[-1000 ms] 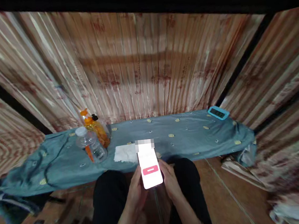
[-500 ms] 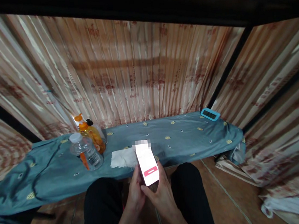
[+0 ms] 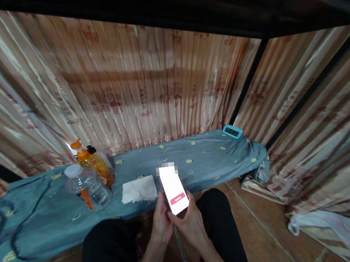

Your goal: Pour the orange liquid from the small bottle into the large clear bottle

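Both my hands hold a phone [image 3: 174, 190] with a bright white screen and a pink bar on it, above my lap. My left hand [image 3: 161, 222] grips its left side and lower edge. My right hand [image 3: 189, 225] cups it from the right and below, thumb near the screen's bottom. Just beyond the phone, a white cloth [image 3: 139, 189] lies on a low surface covered with a blue-green patterned sheet [image 3: 203, 161].
A clear plastic bottle [image 3: 87, 188] with a white cap, an orange pump bottle [image 3: 92, 164] and a dark-capped bottle stand at the sheet's left. A turquoise digital clock [image 3: 233, 131] lies at its far right. Striped curtains hang behind. White fabric [image 3: 325, 227] lies on the floor.
The view has swung right and up, so everything shifted left in frame. My right hand moved from beside the phone to under it, and the phone tilted slightly.
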Motion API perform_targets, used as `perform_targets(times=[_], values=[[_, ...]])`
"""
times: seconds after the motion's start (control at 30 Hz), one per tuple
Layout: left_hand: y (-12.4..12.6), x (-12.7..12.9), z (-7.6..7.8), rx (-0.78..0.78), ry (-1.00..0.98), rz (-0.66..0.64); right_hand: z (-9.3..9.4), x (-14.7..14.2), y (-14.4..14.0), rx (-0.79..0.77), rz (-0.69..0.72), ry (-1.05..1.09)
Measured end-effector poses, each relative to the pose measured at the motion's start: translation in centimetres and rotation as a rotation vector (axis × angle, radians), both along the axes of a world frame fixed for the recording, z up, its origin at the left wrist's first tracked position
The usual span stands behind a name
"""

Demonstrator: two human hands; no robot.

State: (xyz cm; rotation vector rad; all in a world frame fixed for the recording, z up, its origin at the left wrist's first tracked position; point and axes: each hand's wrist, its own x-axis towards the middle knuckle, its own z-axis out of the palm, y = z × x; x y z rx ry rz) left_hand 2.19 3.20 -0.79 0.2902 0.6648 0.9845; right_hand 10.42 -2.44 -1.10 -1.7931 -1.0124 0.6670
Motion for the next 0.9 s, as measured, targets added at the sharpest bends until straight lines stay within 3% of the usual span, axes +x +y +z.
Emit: perform_targets(times=[0.3, 0.57, 0.7, 0.9], values=[[0.0, 1.4, 0.3, 0.024, 0.036, -0.007, 0.8, 1.3, 0.1, 0.024, -0.041, 0.005], [0.9, 2.4, 0.1, 0.230, 0.112, -0.038, 1.4, 3.1, 0.0, 0.060, -0.121, -0.049], [1.4, 1.1, -1.2, 0.329, 0.199, -0.069, 1.0, 4.2, -0.2, 0.055, -0.171, -0.074], [2.6, -4.0, -4.9, 0.387, 0.545, -0.136, 0.9, 5.5, -0.5, 0.025, -0.250, -0.102]])
